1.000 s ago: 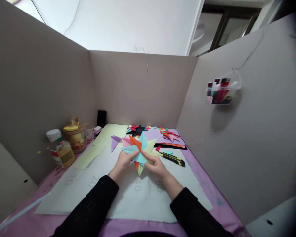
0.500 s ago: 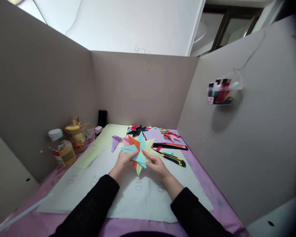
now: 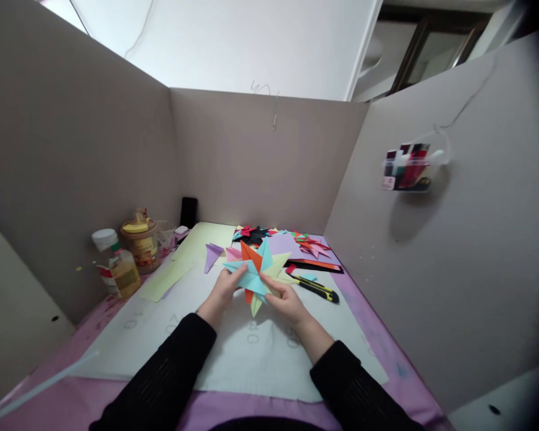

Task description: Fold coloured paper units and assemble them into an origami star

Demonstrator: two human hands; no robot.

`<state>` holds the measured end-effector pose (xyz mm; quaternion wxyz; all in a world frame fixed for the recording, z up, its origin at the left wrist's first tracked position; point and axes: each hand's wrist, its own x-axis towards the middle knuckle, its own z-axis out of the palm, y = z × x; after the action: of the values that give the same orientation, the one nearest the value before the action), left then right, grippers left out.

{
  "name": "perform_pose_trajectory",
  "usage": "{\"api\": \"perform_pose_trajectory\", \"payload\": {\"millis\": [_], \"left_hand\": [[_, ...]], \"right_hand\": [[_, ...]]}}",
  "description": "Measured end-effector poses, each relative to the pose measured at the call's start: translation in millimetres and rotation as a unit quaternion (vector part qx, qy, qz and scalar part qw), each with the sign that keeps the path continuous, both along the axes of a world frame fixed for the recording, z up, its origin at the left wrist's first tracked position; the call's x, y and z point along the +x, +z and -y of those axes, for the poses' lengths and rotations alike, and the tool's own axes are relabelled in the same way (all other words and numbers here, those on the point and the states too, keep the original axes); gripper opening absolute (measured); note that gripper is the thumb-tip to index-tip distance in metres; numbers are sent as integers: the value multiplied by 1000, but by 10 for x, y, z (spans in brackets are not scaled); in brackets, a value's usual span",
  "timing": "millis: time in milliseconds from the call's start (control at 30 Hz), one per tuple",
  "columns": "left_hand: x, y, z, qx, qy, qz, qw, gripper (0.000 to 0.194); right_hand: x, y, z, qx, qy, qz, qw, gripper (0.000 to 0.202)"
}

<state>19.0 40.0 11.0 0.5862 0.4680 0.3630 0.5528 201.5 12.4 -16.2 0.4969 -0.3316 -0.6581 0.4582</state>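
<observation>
Head view: our left fingers and right fingers are pinching 1 folded paper star, its sharp points showing blue, orange and pale yellow; we are holding it above the white sheet.

Multicolour folded-paper star, points spread, held up.

So the white sheet has faint grey numbers in a row across its nearer half: 10 toward the left edge, then 20, 40 and 50 going right. Labels on the tub, the white-capped jar and the hanging container are way too blurry to read, tbh.
</observation>
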Motion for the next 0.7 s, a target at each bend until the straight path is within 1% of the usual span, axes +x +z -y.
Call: {"api": "perform_pose_trajectory", "payload": {"millis": [67,133,233,333,367,400,433,467,500,533,567,600,633,667,700], "left_hand": [[-69,19,-42,-41,-23,43,998,53],[-136,32,-91,-58,-34,65,996,61],[-192,24,-148,-64,-31,53,996,64],[-181,-6,-150,-40,-31,16,999,59],[-172,-13,-136,-20,-15,-3,1000,58],[-165,-16,-115,11,20,-29,999,57],[-160,-15,-85,56,70,-65,994,56],[-160,-10,-50,116,127,-113,979,53],[-163,-2,-11,189,179,-170,950,48],[-165,6,29,268,207,-235,911,41],[-166,13,67,344,203,-300,866,33],[-161,16,98,408,177,-357,821,28],[-149,13,122,454,141,-406,780,26],[-131,5,137,483,105,-448,745,27],[-108,-8,143,496,73,-482,718,32]], "right_hand": [[17,11,-10,4,-11,1,1000,55],[33,17,-22,0,-18,5,1000,55],[44,12,-36,-2,-28,5,1000,56],[44,9,-38,-5,-35,-1,999,55],[46,10,-39,-5,-39,-4,999,55],[49,11,-43,-6,-44,-7,999,54],[55,10,-50,-6,-54,-9,998,54],[63,9,-60,-5,-67,-12,998,54],[75,5,-74,-4,-86,-15,996,55],[89,0,-91,0,-107,-19,994,55],[104,-5,-108,4,-129,-23,991,56],[121,-11,-125,10,-148,-28,989,57],[138,-15,-141,16,-162,-32,986,57],[153,-18,-153,22,-170,-36,984,58],[166,-19,-162,28,-174,-39,984,59]]}}
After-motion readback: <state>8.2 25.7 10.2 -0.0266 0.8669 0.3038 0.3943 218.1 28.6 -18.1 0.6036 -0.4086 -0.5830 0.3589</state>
